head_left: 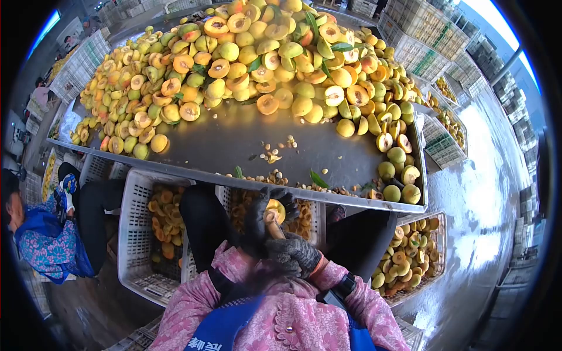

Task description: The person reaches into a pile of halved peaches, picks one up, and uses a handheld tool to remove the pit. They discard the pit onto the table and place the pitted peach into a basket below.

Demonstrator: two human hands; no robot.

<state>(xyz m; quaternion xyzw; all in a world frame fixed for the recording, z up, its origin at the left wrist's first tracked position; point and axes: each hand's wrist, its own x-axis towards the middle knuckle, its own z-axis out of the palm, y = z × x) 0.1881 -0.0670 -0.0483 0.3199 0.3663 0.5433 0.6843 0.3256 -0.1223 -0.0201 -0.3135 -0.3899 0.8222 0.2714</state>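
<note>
Both my hands wear dark gloves and meet in front of my chest, just below the metal table's [234,131] near edge. Wrapped round a yellow fruit half [276,210] is my left hand [256,217], its cut side turned up. My right hand [294,255] grips a tool with a pale wooden handle [274,228], whose upper end touches the fruit. Fingers and glove hide the rest of the tool. Beyond the hands, a big heap of halved and whole yellow fruit [234,52] covers the far part of the table. Loose pits [271,153] lie nearer to me.
Crates of fruit halves stand at the left [130,234], between my knees [316,225] and at the right [439,234]. A co-worker [55,240] in a blue apron sits at far left. Stacked crates [424,35] rise at the back right, beside a wet floor [480,193].
</note>
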